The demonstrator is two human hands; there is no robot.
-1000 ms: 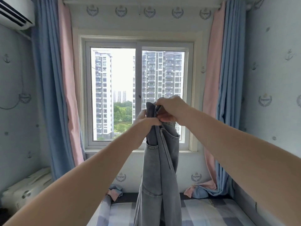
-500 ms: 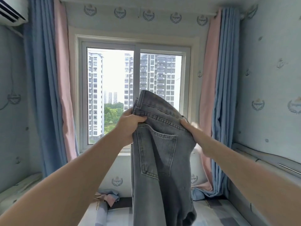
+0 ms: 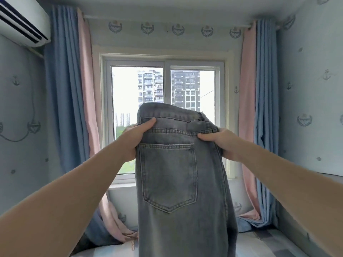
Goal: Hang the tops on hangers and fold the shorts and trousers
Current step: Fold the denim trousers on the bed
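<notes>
A pair of grey denim trousers (image 3: 178,173) is held up in the air before the window (image 3: 165,101), waistband uppermost, with one back pocket turned toward the camera. The left edge is gripped by the left hand (image 3: 136,140) just below the waistband. The thumb is laid flat across the front of the denim, while the other fingers are wrapped behind the cloth (mostly hidden). The right edge is gripped at much the same height by the right hand (image 3: 222,143), with the thumb pressed on the seam above the pocket and the fingers curled round behind. The legs hang straight down over a checked bed (image 3: 269,243) and are cut off by the lower edge of the view. Blue and pink curtains (image 3: 70,108) are drawn back at either side of the window, and an air conditioner (image 3: 22,23) is mounted high on the left wall.
</notes>
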